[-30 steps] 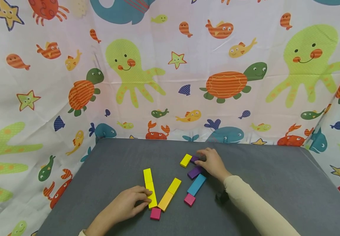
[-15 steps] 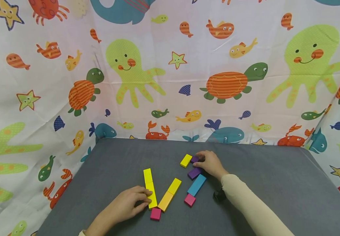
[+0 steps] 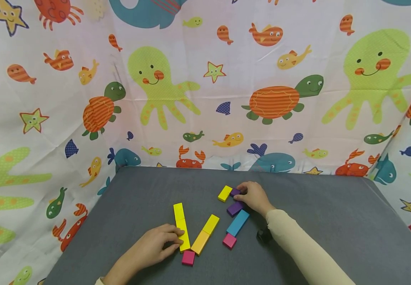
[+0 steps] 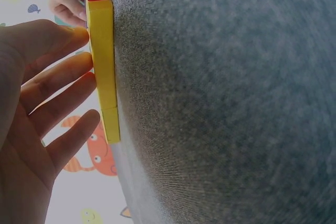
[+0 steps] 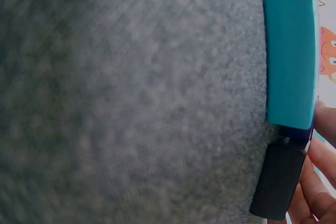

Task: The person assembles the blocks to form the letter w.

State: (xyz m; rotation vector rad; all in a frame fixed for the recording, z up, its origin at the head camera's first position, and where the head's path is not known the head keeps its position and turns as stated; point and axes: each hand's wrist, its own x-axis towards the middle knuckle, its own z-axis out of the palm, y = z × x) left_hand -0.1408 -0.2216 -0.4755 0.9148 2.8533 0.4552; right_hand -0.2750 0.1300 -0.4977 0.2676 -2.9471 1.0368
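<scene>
My left hand (image 3: pixel 160 243) rests its fingertips along a row of two yellow blocks (image 3: pixel 182 233), fingers extended, as the left wrist view shows. A red-pink block (image 3: pixel 188 258) lies at the near end of that row. My right hand (image 3: pixel 256 197) pinches a black block (image 5: pixel 279 179), mostly covered by the hand in the head view. Just left of its fingertips is a small purple block (image 3: pixel 235 192), and past that a short yellow block (image 3: pixel 225 194). Another purple block (image 3: pixel 234 208) and a long blue block (image 3: pixel 238 223) lie nearer, below the hand.
An orange-yellow block (image 3: pixel 200 242) and a yellow block (image 3: pixel 210 225) slant up from the red-pink one. Another pink block (image 3: pixel 229 241) touches the blue block's near end. Grey cloth (image 3: pixel 148 194) covers the table; a sea-animal curtain (image 3: pixel 177 95) hangs behind.
My right hand has shifted slightly left, its fingertips now close against the small purple block. The left hand and the other blocks have stayed in place.
</scene>
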